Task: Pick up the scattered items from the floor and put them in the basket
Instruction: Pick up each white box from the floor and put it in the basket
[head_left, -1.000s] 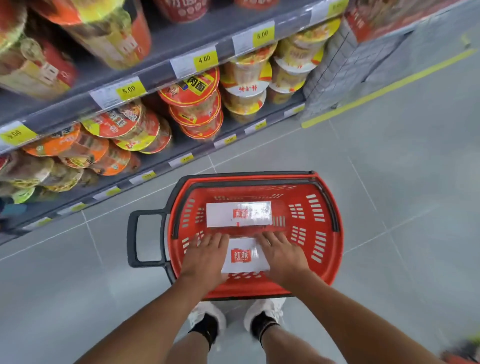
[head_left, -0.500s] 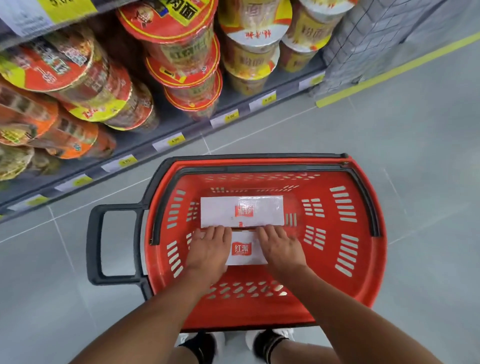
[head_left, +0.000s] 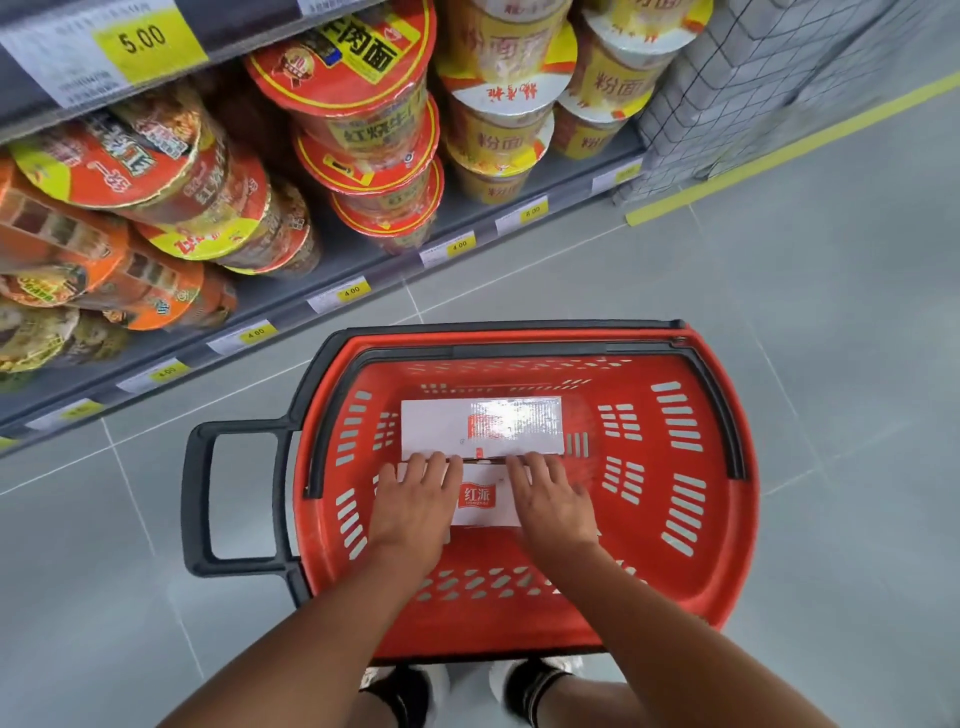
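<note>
A red plastic basket (head_left: 691, 566) with black handles stands on the floor in front of my feet. One white packet (head_left: 441, 426) with a shiny red-printed patch lies flat in its far half. Just behind it is a second white packet (head_left: 485, 501) with a red logo, held low inside the basket. My left hand (head_left: 413, 506) grips its left end and my right hand (head_left: 553, 506) grips its right end. The fingers of both hands lie over the top and reach the far edge. My thumbs are hidden.
A low shelf (head_left: 363, 270) with price tags runs along the left and back, stacked with instant noodle cups (head_left: 358, 78). A wire-grid rack (head_left: 727, 93) stands at the back right beside a yellow floor line (head_left: 779, 150). Grey floor tiles (head_left: 831, 364) surround the basket.
My head and both hands have come lower and closer to the basket. The packet has gone down with them to sit just behind the first packet.
</note>
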